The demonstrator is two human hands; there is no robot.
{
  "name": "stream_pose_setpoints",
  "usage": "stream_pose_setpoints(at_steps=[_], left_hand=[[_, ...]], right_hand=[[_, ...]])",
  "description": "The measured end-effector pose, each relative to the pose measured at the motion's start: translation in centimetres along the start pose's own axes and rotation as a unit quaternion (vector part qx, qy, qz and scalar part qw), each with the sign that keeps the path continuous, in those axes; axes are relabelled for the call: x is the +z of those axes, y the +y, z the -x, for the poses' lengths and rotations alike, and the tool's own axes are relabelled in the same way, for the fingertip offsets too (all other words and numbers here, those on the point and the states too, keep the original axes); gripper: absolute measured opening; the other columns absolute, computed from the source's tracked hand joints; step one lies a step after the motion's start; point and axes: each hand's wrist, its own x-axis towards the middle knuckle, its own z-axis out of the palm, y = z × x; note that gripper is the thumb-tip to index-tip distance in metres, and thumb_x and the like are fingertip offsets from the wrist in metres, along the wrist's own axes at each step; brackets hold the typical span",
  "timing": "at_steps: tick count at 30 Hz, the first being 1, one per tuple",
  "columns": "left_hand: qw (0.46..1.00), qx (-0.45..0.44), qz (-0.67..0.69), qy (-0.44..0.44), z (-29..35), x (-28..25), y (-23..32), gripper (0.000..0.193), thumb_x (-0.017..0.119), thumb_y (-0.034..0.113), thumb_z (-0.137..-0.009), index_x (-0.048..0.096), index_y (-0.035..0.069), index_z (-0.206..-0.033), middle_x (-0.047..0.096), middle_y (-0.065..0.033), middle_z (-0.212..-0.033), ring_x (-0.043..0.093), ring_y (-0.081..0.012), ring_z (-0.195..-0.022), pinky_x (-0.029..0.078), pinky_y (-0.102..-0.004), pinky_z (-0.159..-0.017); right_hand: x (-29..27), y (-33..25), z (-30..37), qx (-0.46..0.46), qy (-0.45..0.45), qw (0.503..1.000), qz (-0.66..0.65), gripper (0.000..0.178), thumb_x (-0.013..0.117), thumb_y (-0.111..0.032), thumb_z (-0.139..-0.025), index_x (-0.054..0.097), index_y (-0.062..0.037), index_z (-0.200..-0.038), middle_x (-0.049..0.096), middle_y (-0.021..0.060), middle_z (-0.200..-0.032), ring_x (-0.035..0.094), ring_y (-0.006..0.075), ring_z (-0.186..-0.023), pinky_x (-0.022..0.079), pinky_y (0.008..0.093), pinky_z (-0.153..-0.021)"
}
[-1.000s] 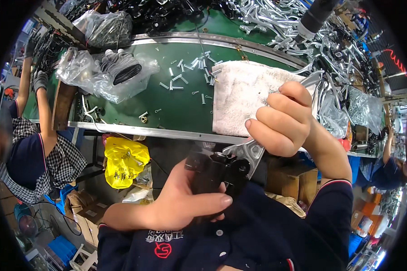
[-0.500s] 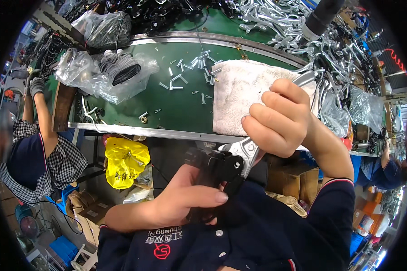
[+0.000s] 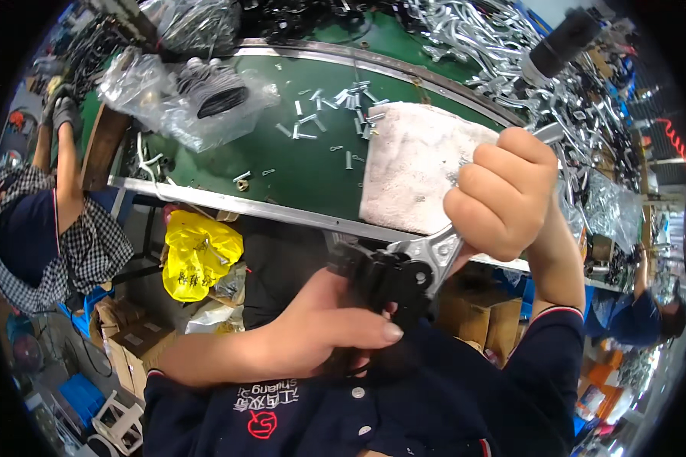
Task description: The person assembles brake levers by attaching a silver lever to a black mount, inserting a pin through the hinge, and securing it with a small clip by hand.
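My right hand (image 3: 503, 198) is closed in a fist round a silver metal lever (image 3: 440, 247), whose tip pokes out past the fingers toward the pile beyond. The lever's wide, holed end meets a black bracket-like part (image 3: 389, 278) at a pivot. Closed round that black part is my left hand (image 3: 316, 327), thumb on top, in front of my dark shirt. Blur hides the black part's far end. A whitish cloth (image 3: 408, 171) lies on the green bench (image 3: 274, 202) just beyond my right hand. Small silver pins (image 3: 347, 99) are scattered left of the cloth.
Many silver levers (image 3: 469, 34) lie heaped at the far right, near a black cylindrical tool (image 3: 567, 46). Clear plastic (image 3: 145, 95) and a grey glove (image 3: 217, 95) lie left. A yellow bag (image 3: 194, 266) is below the bench edge. Another person (image 3: 27, 236) works at far left.
Both hands, with the lever and black part between them, have shifted slightly right in the picture. The grip looks the same, and the view has tilted a little.
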Motion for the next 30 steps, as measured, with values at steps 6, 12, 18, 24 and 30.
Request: stream_pose_setpoints(at_steps=[6,12,18,24,30], left_hand=[[0.999,-0.028,0.028,-0.026,-0.5,-0.7,-0.6,0.025,0.065,0.010,-0.067,0.048,0.001,-0.083,0.049,-0.0027,-0.063,0.047,-0.0095,-0.044,0.039,-0.0226,-0.040],[0.998,-0.045,0.017,-0.028,-0.7,-0.9,-0.2,0.025,0.065,0.011,-0.067,0.048,0.001,-0.082,0.050,-0.0028,-0.063,0.047,-0.0090,-0.044,0.038,-0.0222,-0.041],[0.998,-0.019,-0.038,-0.040,-1.0,-0.7,-0.4,0.024,0.065,0.009,-0.069,0.048,0.002,-0.084,0.050,-0.0025,-0.064,0.047,-0.0075,-0.048,0.038,-0.0213,-0.043],[0.993,-0.005,-0.070,-0.090,-0.3,-0.4,-0.7,0.021,0.064,0.005,-0.072,0.048,0.003,-0.085,0.050,-0.0017,-0.063,0.049,-0.0072,-0.050,0.039,-0.0213,-0.044],[0.990,0.045,-0.112,-0.070,0.7,0.8,-1.2,0.019,0.064,0.007,-0.072,0.049,0.002,-0.084,0.051,-0.0006,-0.062,0.048,-0.0061,-0.050,0.038,-0.0205,-0.044]], right_hand=[[0.3,0.3,-0.1,-0.016,-0.042,0.999,-0.028,0.030,0.049,-0.037,-0.055,0.036,-0.0097,-0.053,0.028,-0.0013,-0.050,0.033,0.0119,-0.041,0.021,0.0249,-0.040],[0.9,-0.1,0.2,0.006,-0.006,0.999,-0.039,0.019,0.039,-0.021,-0.040,0.036,-0.0071,-0.052,0.027,-0.0006,-0.049,0.030,0.0126,-0.038,0.018,0.0264,-0.039],[-1.3,-0.7,0.4,0.001,-0.100,0.995,-0.016,0.021,0.045,-0.018,-0.039,0.038,-0.0052,-0.054,0.034,0.0022,-0.050,0.036,0.0147,-0.041,0.023,0.0263,-0.040],[-1.4,-1.6,0.0,0.046,0.004,0.996,0.072,0.022,0.058,-0.017,-0.063,0.050,0.0012,-0.072,0.052,0.0109,-0.064,0.047,0.0217,-0.051,0.033,0.0310,-0.046],[-2.9,-1.1,-0.2,0.002,-0.030,0.998,0.047,0.021,0.058,-0.015,-0.056,0.047,0.0006,-0.066,0.041,0.0063,-0.056,0.038,0.0183,-0.043,0.027,0.0296,-0.040]])
